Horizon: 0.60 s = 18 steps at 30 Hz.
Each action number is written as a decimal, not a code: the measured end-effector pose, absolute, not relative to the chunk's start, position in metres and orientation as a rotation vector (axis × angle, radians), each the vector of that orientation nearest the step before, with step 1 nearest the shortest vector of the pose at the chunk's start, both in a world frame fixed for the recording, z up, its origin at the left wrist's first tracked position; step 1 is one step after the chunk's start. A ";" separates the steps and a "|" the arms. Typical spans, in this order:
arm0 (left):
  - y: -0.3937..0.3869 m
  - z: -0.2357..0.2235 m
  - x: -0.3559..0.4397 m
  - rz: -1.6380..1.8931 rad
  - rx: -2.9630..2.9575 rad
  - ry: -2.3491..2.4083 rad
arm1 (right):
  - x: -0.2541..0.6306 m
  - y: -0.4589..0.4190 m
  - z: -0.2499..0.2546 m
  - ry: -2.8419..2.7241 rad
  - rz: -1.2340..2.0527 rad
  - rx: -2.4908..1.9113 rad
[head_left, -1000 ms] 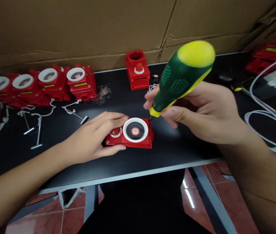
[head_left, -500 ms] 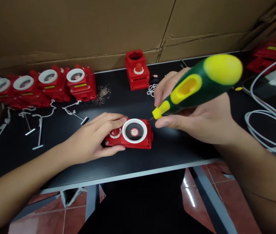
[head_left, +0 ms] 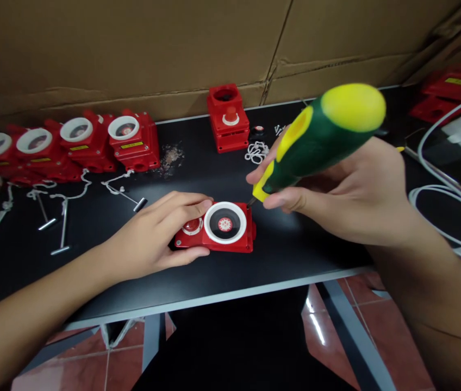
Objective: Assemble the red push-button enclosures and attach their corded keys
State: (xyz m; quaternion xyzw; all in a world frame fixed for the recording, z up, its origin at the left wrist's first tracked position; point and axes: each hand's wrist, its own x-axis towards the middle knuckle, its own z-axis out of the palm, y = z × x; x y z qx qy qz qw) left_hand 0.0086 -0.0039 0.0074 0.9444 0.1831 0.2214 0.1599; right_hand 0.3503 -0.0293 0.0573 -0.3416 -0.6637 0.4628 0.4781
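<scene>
A red call-point box (head_left: 230, 247) with a white ring around a dark round window lies flat on the black table, a red dome at its left end. My left hand (head_left: 161, 231) grips that left end, thumb on the near side and fingers over the far side. In my right hand (head_left: 336, 193) is a green and yellow screwdriver (head_left: 316, 144), its handle tilted up to the right. The screwdriver's thin shaft points down at the box's far right corner; the handle and fingers cover much of it, and whether the tip sits in a screw cannot be made out.
Several similar red boxes (head_left: 135, 142) with white rings stand at the back left, small metal hammers (head_left: 65, 225) on white cords before them. Another red box (head_left: 229, 122), without a ring, stands behind, near a white cord (head_left: 256, 153). White cable (head_left: 438, 190) coils at right.
My right hand has turned the screwdriver handle, and its top has shifted left. My left hand stays on the box. The whole view has shifted slightly.
</scene>
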 end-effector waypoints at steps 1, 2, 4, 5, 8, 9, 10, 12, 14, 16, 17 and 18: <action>-0.004 0.007 0.009 0.631 2.706 0.531 | 0.350 -0.027 0.059 -1.625 1.122 -0.848; -0.004 0.006 0.009 0.633 2.710 0.542 | 0.349 -0.024 0.061 -1.635 1.114 -0.867; -0.002 0.004 0.007 0.656 2.707 0.570 | 0.345 -0.014 0.066 -1.694 1.087 -0.908; -0.001 0.003 0.007 0.674 2.710 0.585 | 0.343 -0.008 0.069 -1.745 1.070 -0.924; 0.003 0.000 0.004 0.720 2.722 0.647 | 0.336 0.014 0.072 -1.937 1.020 -0.847; 0.004 -0.001 0.003 0.730 2.725 0.672 | 0.333 0.021 0.071 -1.967 1.008 -0.800; 0.005 -0.001 0.003 0.733 2.729 0.689 | 0.332 0.026 0.069 -1.966 1.011 -0.768; 0.007 -0.002 0.004 0.734 2.735 0.703 | 0.330 0.033 0.064 -1.929 1.063 -0.731; 0.008 -0.002 0.004 0.724 2.734 0.698 | 0.332 0.034 0.058 -1.885 1.130 -0.723; 0.009 -0.002 0.004 0.701 2.720 0.710 | 0.337 0.033 0.054 -1.858 1.168 -0.709; 0.009 -0.002 0.004 0.691 2.712 0.720 | 0.339 0.032 0.052 -1.854 1.182 -0.687; 0.009 -0.002 0.003 0.684 2.706 0.723 | 0.342 0.031 0.051 -1.849 1.195 -0.658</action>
